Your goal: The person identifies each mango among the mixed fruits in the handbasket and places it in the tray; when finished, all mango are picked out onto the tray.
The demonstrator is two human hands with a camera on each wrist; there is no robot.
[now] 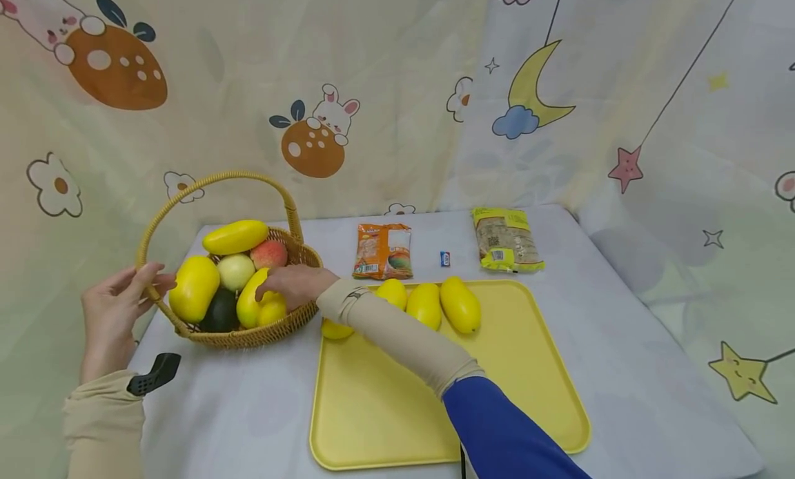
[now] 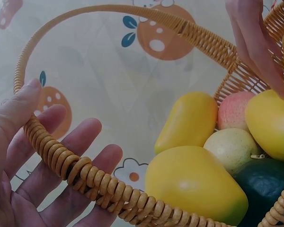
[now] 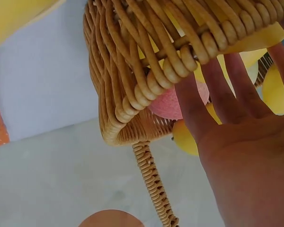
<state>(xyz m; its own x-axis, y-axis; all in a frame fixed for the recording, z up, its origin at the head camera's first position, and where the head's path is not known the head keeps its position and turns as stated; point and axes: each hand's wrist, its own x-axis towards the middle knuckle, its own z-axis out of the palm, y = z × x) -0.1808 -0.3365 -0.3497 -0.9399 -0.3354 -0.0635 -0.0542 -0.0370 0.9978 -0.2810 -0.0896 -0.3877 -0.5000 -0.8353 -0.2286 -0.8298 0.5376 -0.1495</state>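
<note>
A wicker basket (image 1: 248, 337) with a tall arched handle stands on the left. It holds yellow mangoes (image 1: 194, 289), a pale green round fruit (image 1: 236, 272), a peach (image 1: 269, 254) and a dark green fruit (image 2: 265, 184). My left hand (image 1: 121, 303) touches the left foot of the handle (image 2: 52, 151), thumb in front and fingers spread behind. My right hand (image 1: 298, 286) reaches over the basket's right rim, its fingers (image 3: 222, 94) extended over a yellow fruit (image 2: 270, 123). The fingertips are partly hidden behind the rim in the right wrist view.
A yellow tray (image 1: 385, 410) lies right of the basket, under my right forearm, with several mangoes (image 1: 461, 305) at its far edge. Behind it are an orange packet (image 1: 383, 250), a small blue packet (image 1: 444, 259) and a yellow-topped bag (image 1: 507, 239). Printed cloth (image 1: 397, 120) hangs around the table.
</note>
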